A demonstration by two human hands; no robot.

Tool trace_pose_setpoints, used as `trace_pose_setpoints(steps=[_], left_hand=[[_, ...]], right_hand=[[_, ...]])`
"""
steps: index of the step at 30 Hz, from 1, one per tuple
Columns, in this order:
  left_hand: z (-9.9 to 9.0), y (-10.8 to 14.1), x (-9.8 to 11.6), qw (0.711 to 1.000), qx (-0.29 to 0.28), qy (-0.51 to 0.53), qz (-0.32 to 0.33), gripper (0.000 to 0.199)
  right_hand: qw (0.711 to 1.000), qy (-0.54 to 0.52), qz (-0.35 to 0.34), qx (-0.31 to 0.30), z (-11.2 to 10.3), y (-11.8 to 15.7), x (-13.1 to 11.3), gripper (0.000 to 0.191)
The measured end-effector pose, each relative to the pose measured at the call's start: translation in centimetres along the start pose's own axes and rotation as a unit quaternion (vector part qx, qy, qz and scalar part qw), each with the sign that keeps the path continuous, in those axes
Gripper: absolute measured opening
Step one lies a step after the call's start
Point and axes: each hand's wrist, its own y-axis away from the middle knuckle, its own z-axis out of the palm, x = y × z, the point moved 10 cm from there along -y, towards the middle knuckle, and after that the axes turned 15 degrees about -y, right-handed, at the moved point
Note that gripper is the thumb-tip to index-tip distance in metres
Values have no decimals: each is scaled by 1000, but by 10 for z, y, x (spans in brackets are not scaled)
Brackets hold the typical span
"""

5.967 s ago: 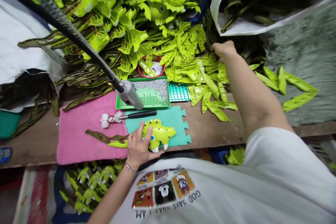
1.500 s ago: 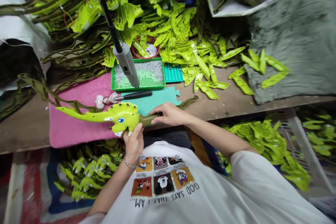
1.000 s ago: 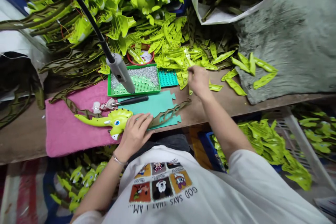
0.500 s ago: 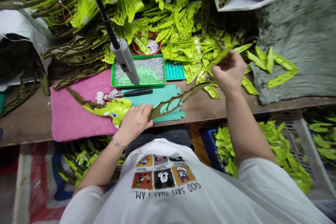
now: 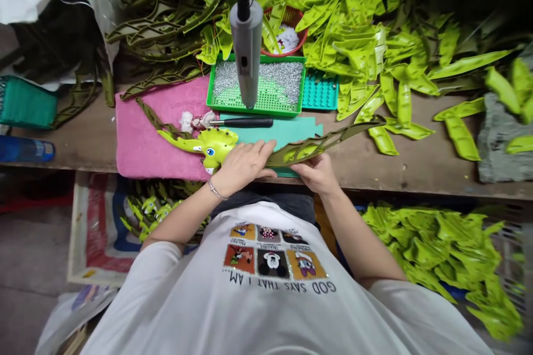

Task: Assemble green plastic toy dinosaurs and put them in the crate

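A dinosaur toy with a yellow-green head (image 5: 219, 145) and a long dark olive body piece (image 5: 333, 136) lies across the pink cloth (image 5: 141, 150) and the teal mat (image 5: 291, 126). My left hand (image 5: 246, 163) is wrapped round the toy just behind its head. Under the olive piece, my right hand (image 5: 317, 173) grips it from the near side, and a yellow-green part shows through its openings. A black-handled screwdriver (image 5: 245, 122) rests beyond the toy, beside small pale pieces (image 5: 195, 120). Over the green tray of screws (image 5: 257, 108) hangs a grey electric screwdriver (image 5: 246, 55).
Yellow-green parts (image 5: 358, 50) are heaped at the back right, with loose ones on the table (image 5: 416, 169). A red basket (image 5: 303, 36) stands behind the tray. Dark olive pieces (image 5: 166, 33) pile up at back left. Below the table edge is another heap (image 5: 437, 255).
My right hand has come back from the parts heap to the olive piece, bringing a yellow-green part against it. My left hand still holds the toy. The view has shifted.
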Motion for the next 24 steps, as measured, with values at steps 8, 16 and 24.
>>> trace_pose_setpoints(steps=[8, 16, 24], left_hand=[[10, -5, -1, 997, -77, 15, -19, 60], [16, -7, 3, 998, -55, -17, -28, 45], [7, 0, -3, 999, -22, 16, -37, 49]], right_hand=[[999, -40, 19, 19, 4, 3, 5, 48], [990, -98, -17, 99, 14, 9, -9, 52], [998, 50, -18, -21, 14, 4, -28, 32]])
